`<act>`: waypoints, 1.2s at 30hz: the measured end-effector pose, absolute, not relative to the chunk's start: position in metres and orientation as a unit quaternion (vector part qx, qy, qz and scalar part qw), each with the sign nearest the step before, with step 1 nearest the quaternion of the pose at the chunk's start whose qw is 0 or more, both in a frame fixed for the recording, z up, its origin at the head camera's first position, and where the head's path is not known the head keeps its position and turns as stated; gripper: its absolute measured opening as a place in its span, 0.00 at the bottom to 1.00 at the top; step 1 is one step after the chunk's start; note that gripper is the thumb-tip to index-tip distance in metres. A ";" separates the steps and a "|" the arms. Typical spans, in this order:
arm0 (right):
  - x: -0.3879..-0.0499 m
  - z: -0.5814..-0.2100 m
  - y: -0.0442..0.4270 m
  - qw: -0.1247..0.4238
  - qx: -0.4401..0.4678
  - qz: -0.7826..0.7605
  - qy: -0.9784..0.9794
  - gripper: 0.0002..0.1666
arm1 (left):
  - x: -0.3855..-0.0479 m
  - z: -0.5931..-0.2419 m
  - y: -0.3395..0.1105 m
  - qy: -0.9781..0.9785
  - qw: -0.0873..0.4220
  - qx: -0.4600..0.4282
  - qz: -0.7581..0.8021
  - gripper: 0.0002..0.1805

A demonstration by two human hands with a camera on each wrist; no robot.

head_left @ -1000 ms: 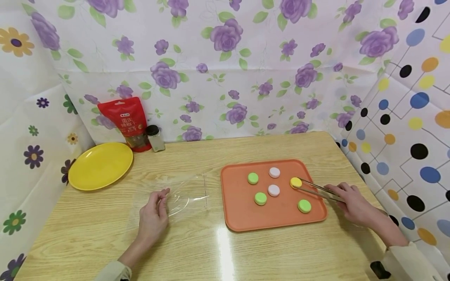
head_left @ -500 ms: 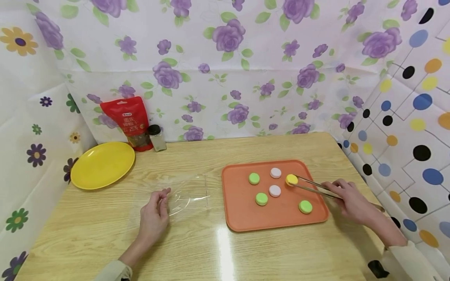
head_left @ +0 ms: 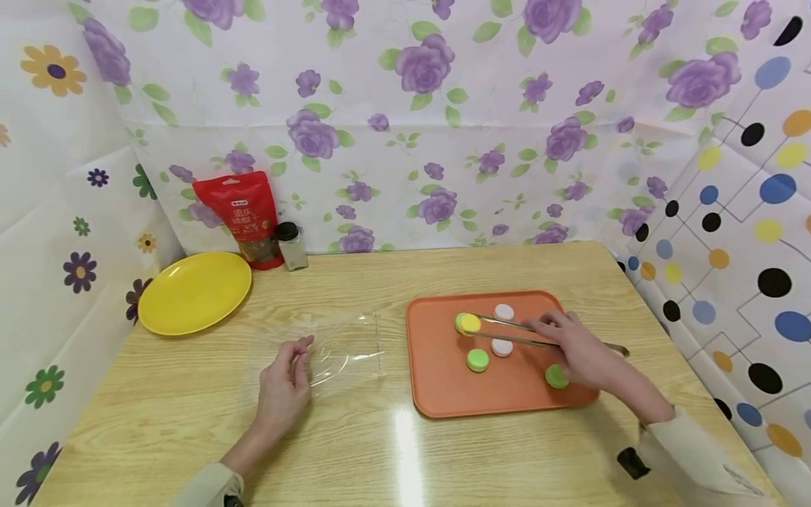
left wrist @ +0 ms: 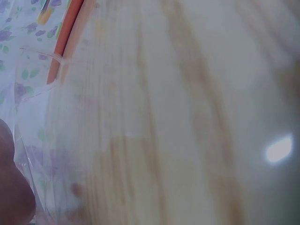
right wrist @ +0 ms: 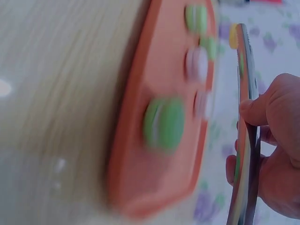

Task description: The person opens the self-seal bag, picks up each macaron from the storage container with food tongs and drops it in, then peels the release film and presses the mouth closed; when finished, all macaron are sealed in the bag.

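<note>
My right hand (head_left: 579, 352) grips metal tongs (head_left: 521, 341) over the orange tray (head_left: 443, 394). Between the tong tips is a yellow macaron (head_left: 470, 323), which partly covers a green macaron in the head view. In the right wrist view the yellow macaron (right wrist: 233, 36) shows raised above the tray. Two pale pink macarons (head_left: 504, 312) and two other green macarons (head_left: 478, 360) sit on the tray; the tongs cross in front of the pink ones. At the left, my left hand (head_left: 285, 377) pinches the edge of a clear plastic bag (head_left: 348, 355), holding its mouth raised toward the tray.
A yellow plate (head_left: 195, 294) lies at the table's back left. Beside it stand a red pouch (head_left: 243, 215) and a small black-capped jar (head_left: 291, 246), against the flowered cloth wall. A dotted cloth wall (head_left: 747, 282) borders the right side.
My right hand has moved left across the tray, carrying the yellow macaron in the tongs from its right side and lifting it. My left hand still holds the bag in place.
</note>
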State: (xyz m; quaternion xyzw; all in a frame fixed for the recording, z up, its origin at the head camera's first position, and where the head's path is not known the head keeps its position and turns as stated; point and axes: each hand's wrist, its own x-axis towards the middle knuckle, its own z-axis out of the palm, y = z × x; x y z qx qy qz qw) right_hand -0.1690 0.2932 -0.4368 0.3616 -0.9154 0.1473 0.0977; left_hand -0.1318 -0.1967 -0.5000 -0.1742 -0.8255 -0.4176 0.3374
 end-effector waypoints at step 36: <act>-0.200 -0.446 0.031 -0.008 0.528 0.074 -0.846 0.28 | -0.129 -0.499 -0.192 -0.806 0.364 -0.154 -0.440 0.10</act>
